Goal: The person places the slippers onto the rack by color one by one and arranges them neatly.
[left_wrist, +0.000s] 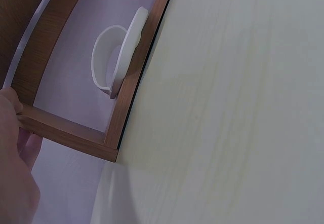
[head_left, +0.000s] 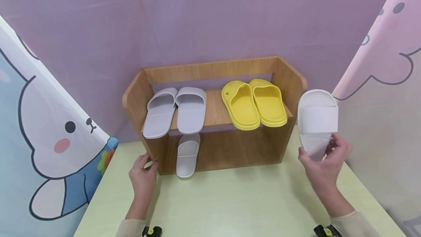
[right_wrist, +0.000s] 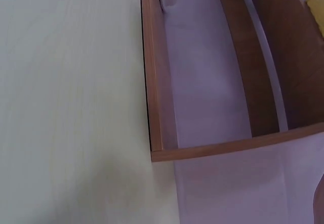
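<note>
My right hand (head_left: 327, 164) pinches a white slide slipper (head_left: 319, 120) by its heel end, thumb on one side and fingers on the other. The slipper is held upright, toe up, beside the right end of a small wooden shoe rack (head_left: 210, 72). At the rack's left side panel, my left hand (head_left: 143, 175) grips the front edge between thumb and fingers; the left wrist view shows this hand (left_wrist: 15, 158) too. One white slipper (head_left: 188, 156) lies on the bottom shelf at left, its heel jutting past the front edge. In the right wrist view the slipper I hold is not visible.
A pair of pale grey slippers (head_left: 190, 111) sits on the top shelf at left, and yellow clogs (head_left: 254, 103) sit at right. The rack stands on a light table (head_left: 223, 200) against a purple cloth (head_left: 210, 21). Cartoon-printed cloth (head_left: 65, 127) hangs at the left.
</note>
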A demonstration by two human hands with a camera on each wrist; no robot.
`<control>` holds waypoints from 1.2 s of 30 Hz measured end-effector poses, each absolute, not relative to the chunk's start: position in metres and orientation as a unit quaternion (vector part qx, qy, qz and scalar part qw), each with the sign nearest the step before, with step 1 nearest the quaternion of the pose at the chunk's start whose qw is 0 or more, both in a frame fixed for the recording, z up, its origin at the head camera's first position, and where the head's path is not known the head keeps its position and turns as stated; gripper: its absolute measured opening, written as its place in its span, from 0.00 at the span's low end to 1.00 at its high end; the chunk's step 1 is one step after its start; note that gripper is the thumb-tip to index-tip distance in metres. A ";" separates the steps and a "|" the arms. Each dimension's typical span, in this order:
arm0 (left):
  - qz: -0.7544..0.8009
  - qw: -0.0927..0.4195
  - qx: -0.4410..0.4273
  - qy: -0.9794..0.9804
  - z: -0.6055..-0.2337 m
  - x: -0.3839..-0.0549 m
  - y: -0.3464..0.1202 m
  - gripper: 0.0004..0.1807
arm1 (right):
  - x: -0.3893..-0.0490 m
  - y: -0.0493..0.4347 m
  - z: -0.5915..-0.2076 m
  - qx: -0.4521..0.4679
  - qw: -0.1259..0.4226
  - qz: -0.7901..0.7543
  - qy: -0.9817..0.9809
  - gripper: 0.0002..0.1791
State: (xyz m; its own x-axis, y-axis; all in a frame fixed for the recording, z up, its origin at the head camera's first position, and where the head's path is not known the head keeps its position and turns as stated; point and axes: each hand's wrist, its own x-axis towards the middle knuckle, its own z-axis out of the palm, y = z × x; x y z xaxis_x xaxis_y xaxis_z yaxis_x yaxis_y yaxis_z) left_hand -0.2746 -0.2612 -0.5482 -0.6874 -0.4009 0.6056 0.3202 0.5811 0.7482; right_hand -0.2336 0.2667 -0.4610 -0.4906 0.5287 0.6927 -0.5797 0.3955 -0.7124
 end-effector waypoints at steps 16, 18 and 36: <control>-0.460 0.392 0.025 -0.796 -0.549 -0.275 -0.261 0.19 | -0.228 0.251 -0.454 0.094 0.545 0.476 -0.684 0.49; -0.460 0.390 0.026 -0.797 -0.549 -0.275 -0.261 0.19 | -0.228 0.248 -0.453 0.101 0.547 0.472 -0.684 0.48; -0.448 0.387 0.037 -0.805 -0.546 -0.273 -0.259 0.18 | -0.222 0.225 -0.449 0.177 0.530 0.476 -0.679 0.49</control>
State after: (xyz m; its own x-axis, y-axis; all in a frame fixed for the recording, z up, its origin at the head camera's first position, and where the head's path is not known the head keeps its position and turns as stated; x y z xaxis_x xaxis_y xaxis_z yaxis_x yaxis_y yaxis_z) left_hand -0.2730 -0.2589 -0.5461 -0.6969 -0.4077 0.5900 0.2871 0.5954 0.7504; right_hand -0.2216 0.2246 -0.4491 -0.3748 0.2644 0.8886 -0.7455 0.4839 -0.4583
